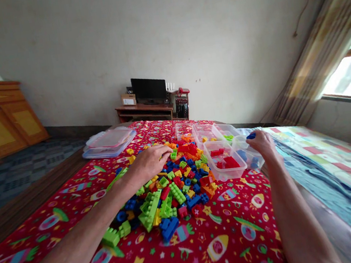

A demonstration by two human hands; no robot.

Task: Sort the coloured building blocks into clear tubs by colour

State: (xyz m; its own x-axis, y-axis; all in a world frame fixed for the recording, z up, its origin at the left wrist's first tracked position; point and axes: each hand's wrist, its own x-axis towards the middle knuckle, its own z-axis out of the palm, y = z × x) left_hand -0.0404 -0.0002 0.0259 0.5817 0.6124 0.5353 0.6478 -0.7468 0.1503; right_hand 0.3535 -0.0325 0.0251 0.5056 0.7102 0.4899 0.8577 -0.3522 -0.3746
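Note:
My right hand (263, 144) pinches a blue building block (251, 136) above a clear plastic box (259, 159) with blue blocks in it. My left hand (151, 163) is over the far side of a heap of mixed building blocks (173, 186). Its fingers are curled, with the tips beside a light-green block (174, 154); whether they grip it is hard to see. Left of the blue blocks' box is another clear box (233, 173) with red blocks. Farther back, one box (199, 132) has yellow pieces and another (224, 130) has green ones.
A red patterned cloth (216, 239) lies under the heap and boxes. Stacked plastic lids (110, 143) lie at the back left. To the right is a bed with a checked cover (334, 144). A monitor (149, 90) stands on a low desk against the wall.

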